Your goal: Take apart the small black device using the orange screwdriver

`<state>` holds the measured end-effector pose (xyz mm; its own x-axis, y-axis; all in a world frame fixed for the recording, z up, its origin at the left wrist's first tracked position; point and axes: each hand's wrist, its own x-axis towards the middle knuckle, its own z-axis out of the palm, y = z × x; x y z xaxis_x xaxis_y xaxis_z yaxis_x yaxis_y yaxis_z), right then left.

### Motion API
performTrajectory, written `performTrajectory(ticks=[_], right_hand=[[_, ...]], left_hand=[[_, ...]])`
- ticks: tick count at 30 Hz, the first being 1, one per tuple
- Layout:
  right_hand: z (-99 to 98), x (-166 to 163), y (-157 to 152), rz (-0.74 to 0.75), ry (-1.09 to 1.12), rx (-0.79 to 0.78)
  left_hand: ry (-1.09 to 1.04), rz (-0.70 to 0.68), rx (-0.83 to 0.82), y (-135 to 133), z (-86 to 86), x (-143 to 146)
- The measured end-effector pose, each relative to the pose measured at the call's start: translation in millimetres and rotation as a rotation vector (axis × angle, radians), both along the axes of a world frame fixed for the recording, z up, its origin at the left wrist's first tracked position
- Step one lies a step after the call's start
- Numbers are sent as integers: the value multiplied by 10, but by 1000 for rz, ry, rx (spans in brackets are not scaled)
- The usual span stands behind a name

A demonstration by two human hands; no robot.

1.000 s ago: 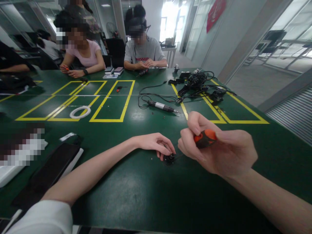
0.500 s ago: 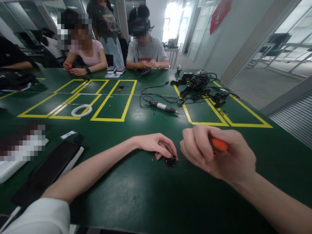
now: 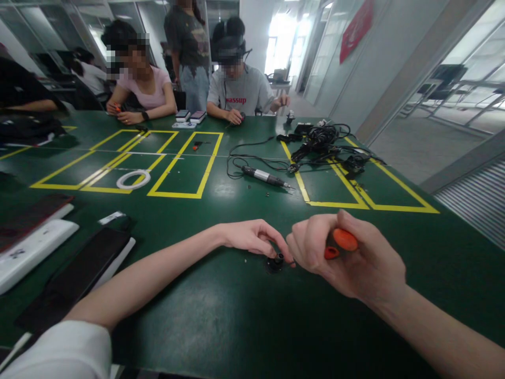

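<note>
Green table (image 3: 189, 310); left hand (image 3: 252, 235) holds black part (image 3: 275, 264); right hand (image 3: 361, 273), orange handle (image 3: 345, 239).

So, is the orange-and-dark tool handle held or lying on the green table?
Held: the right hand is closed around the handle.

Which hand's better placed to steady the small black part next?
Left hand, probably: it's at the small black part, while the right hand is closed around an orange-handled tool.
</note>
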<state>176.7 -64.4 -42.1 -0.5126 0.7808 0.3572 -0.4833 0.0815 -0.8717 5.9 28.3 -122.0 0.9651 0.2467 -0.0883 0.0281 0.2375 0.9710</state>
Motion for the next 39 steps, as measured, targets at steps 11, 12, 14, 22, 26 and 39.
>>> performTrajectory(ticks=[11, 12, 14, 22, 26, 39], right_hand=[[25, 16, 13, -9, 24, -6], [24, 19, 9, -3, 24, -16], [21, 23, -1, 13, 29, -37], [27, 8, -4, -17, 92, -103], [37, -8, 3, 1, 65, -72], [36, -21, -11, -10, 32, -32]], left_hand=[[-32, 8, -67, 9, -20, -14], [-32, 2, -59, 12, -30, -18], [-15, -15, -33, 19, -49, -24], [-39, 17, -45, 8, -17, -8], [0, 2, -18, 10, -30, -14], [3, 14, -88, 10, -59, -5]])
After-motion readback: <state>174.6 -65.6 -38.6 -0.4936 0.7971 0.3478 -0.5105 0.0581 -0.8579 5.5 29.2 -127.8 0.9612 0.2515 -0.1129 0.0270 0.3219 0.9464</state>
